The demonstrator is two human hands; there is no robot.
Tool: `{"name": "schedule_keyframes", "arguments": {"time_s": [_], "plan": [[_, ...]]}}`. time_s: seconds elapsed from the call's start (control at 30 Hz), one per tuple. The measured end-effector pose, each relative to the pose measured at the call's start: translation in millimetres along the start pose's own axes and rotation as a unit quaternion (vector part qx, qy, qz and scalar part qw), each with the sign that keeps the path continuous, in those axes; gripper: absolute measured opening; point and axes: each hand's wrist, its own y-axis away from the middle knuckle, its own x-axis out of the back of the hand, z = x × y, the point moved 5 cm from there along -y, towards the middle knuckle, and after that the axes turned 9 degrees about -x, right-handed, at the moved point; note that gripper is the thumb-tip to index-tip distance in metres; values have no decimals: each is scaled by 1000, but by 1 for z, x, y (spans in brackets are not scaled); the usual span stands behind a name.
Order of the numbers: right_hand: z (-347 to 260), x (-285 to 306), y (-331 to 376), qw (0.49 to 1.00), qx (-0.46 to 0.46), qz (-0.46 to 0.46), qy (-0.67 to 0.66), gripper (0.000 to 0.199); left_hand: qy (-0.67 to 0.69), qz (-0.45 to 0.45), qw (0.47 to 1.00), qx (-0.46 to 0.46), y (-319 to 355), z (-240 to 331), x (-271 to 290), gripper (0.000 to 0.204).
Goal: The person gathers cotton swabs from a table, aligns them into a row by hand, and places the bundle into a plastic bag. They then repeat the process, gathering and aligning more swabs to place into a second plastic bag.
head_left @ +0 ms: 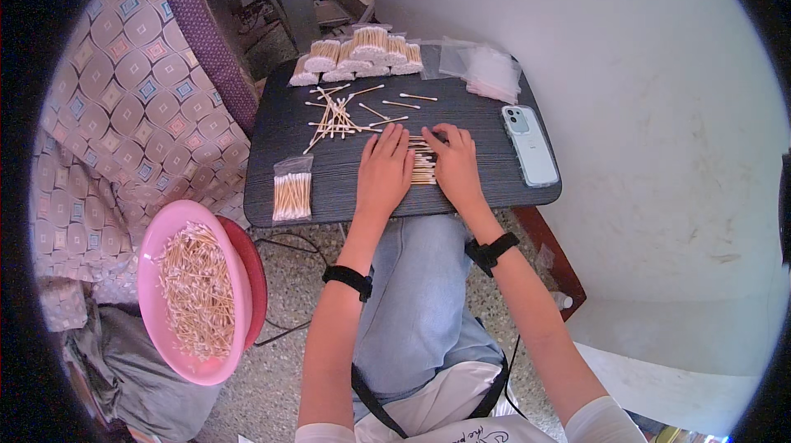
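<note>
A row of cotton swabs [423,169] lies side by side on the dark table, between my two hands. My left hand [385,169] rests flat along the row's left ends, its fingers stretched out and pointing away from me. On the other side my right hand [457,167] touches the right ends, with thumb and fingers apart and slightly bent. Part of the row is hidden by the hands. Beyond my left hand is a loose, crisscrossed heap of swabs [335,116], and a few single swabs [401,104] lie to its right. A filled clear bag of swabs [292,196] lies at the left.
Several packed swab bundles [369,46] are stacked at the table's [486,146] far edge, beside clear empty bags [493,72]. A pale phone [529,146] lies at the right edge, near the wall [643,154]. Lower left stands a pink basin [241,295] full of swabs.
</note>
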Motion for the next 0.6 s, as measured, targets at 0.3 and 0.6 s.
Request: {"name": "schedule_keyframes", "arguments": {"time_s": [0.3,0.6], "plan": [[3,3,0,998,-13,-7,-61,33,-35,-50,998,12,4,0,-6,39],[4,1,-1,999,-34,32,-2,42,33,-28,999,26,0,-3,-5,37]]}}
